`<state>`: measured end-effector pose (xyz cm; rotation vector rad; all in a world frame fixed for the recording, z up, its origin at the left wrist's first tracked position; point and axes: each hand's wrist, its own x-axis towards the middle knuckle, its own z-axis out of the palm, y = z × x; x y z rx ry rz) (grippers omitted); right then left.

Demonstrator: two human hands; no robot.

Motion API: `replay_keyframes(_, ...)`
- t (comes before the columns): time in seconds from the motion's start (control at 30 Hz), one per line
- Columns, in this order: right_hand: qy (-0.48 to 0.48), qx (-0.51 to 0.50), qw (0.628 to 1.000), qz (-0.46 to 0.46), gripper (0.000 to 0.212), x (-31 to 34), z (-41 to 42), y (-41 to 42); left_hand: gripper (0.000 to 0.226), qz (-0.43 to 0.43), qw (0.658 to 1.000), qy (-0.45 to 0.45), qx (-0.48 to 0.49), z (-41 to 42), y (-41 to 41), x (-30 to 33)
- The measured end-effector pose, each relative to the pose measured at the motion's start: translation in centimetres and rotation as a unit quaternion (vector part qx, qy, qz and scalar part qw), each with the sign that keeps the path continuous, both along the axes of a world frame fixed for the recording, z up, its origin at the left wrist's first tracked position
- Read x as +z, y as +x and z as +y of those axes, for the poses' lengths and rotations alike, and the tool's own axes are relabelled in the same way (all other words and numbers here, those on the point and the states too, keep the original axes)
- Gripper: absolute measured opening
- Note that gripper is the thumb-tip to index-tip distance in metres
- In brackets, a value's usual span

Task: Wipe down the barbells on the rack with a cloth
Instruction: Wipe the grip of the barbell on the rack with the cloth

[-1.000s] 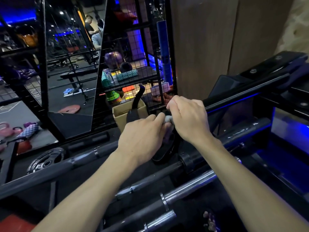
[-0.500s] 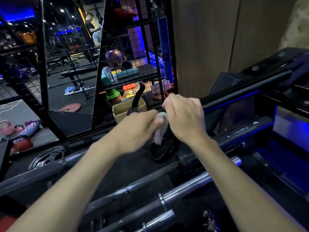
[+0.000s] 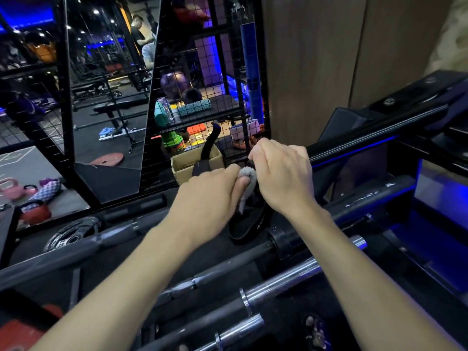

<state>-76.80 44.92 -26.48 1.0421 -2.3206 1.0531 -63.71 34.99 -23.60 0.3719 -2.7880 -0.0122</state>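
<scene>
Both hands are meeting above the rack, the left hand (image 3: 210, 196) and right hand (image 3: 283, 173) pinching the small grey cloth (image 3: 247, 183) in curled fingers, seemingly bunching it, before it goes down onto a barbell (image 3: 283, 279) lying below.

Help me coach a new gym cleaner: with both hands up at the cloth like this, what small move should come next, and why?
Probably bring the cloth down onto the nearest black barbell and begin rubbing along it. The left hand and right hand both pinch the cloth in the air above the rack, seemingly bunching it, and it touches no bar yet.
</scene>
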Motion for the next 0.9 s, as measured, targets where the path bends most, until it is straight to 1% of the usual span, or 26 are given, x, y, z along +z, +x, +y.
replay_keyframes(0.03,0.001,0.002,1.000,-0.001,0.040,0.0,-0.1,0.1,0.027,0.006,0.998,-0.055,0.019,0.6,0.2,-0.4)
replay_keyframes(0.07,0.003,0.002,1.000,0.000,0.039,0.0,-0.2,0.2,0.026,0.015,0.996,-0.082,0.039,1.0,0.0,-0.6)
replay_keyframes(0.13,0.001,0.000,1.000,0.005,0.037,-0.1,-0.4,0.2,0.032,0.005,0.993,-0.076,0.093,1.1,-1.3,0.0)
replay_keyframes(0.2,-0.002,-0.004,1.000,0.004,0.036,-0.2,-0.4,0.0,0.040,-0.007,0.993,-0.006,0.114,0.2,-2.7,0.5)
replay_keyframes(0.27,-0.003,0.000,1.000,0.000,0.038,-0.2,-0.5,0.0,0.049,-0.014,0.987,0.127,0.102,-1.7,-3.3,1.3)
replay_keyframes(0.3,-0.002,0.003,1.000,-0.001,0.040,-0.1,-0.5,0.0,0.052,-0.002,0.976,0.197,0.095,-2.7,-3.0,1.9)
replay_keyframes(0.33,-0.001,0.004,1.000,0.000,0.041,-0.1,-0.5,0.0,0.055,0.019,0.965,0.246,0.089,-3.7,-2.3,2.3)
replay_keyframes(0.37,-0.001,0.003,1.000,0.001,0.042,-0.1,-0.4,-0.1,0.057,0.038,0.960,0.263,0.085,-4.5,-1.4,2.8)
replay_keyframes(0.43,0.001,0.001,1.000,0.000,0.043,-0.1,-0.4,-0.1,0.056,0.054,0.964,0.251,0.065,-5.2,0.4,3.6)
replay_keyframes(0.53,0.001,-0.001,1.000,0.005,0.041,-0.1,-0.4,-0.1,0.055,0.024,0.965,0.261,0.002,-3.6,0.8,3.3)
replay_keyframes(0.57,0.001,-0.001,1.000,0.006,0.040,-0.1,-0.3,-0.1,0.055,0.005,0.973,0.232,-0.009,-2.7,0.4,2.7)
replay_keyframes(0.63,0.004,-0.001,1.000,0.007,0.037,-0.1,-0.3,-0.1,0.047,-0.030,0.995,0.096,-0.001,-0.7,-0.3,1.1)
replay_keyframes(0.67,0.006,-0.003,1.000,0.009,0.036,-0.2,-0.3,-0.2,0.040,-0.025,0.999,0.027,0.019,0.2,-0.6,0.4)
replay_keyframes(0.7,0.007,-0.004,1.000,0.011,0.036,-0.2,-0.2,-0.2,0.036,-0.006,0.999,-0.016,0.039,0.7,-0.9,-0.1)
replay_keyframes(0.73,0.004,-0.003,1.000,0.012,0.036,-0.2,-0.2,-0.2,0.034,0.013,0.998,-0.033,0.054,0.9,-1.2,-0.3)
replay_keyframes(0.77,0.000,0.000,1.000,0.011,0.036,-0.2,-0.1,-0.2,0.035,0.012,0.997,-0.033,0.073,0.8,-1.7,-0.3)
replay_keyframes(0.83,-0.004,0.005,1.000,0.006,0.037,-0.3,-0.2,-0.3,0.037,-0.010,0.993,0.013,0.115,0.2,-3.1,0.4)
replay_keyframes(0.9,-0.005,0.009,1.000,0.003,0.037,-0.4,-0.3,-0.3,0.036,-0.021,0.990,0.051,0.129,-0.1,-4.0,0.7)
